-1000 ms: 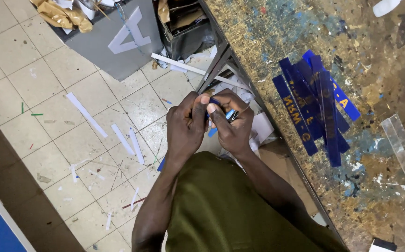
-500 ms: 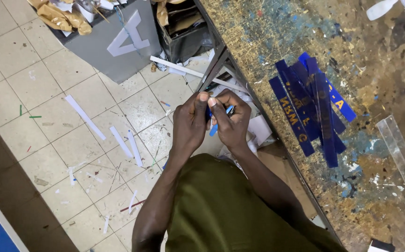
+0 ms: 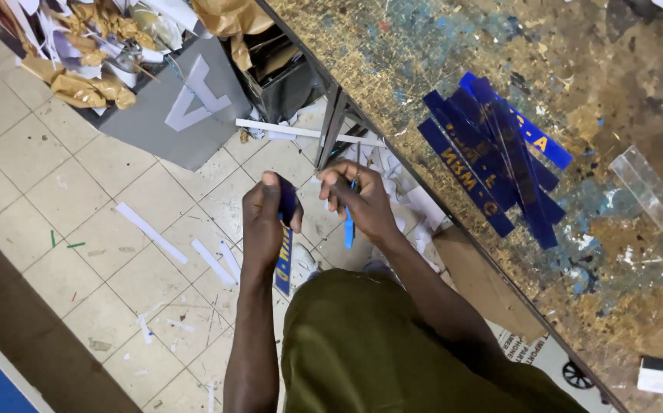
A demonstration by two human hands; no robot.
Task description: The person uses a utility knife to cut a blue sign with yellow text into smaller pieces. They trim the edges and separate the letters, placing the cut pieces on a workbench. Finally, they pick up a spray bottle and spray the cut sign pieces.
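Pinching a blue strip [image 3: 284,256], both hands hover over littered floor tiles [image 3: 79,183] beside workbench [image 3: 423,69].

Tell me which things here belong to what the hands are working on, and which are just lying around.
In hand: left hand holding a blue strip; right hand with a small blue tool; blue strip pile.
Lying about: grey letter board, white floor strips, crumpled brown paper, clear bar.

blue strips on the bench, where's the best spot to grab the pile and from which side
Probably the lower ends of the blue strips, nearest the bench edge, coming from the person's side. The strips lie flat, long and thin, fanned and overlapping, so a pinch across the bunched ends should gather more than a grab at mid-length. Both hands are busy: the left hand holds a blue strip, the right hand a small blue tool.
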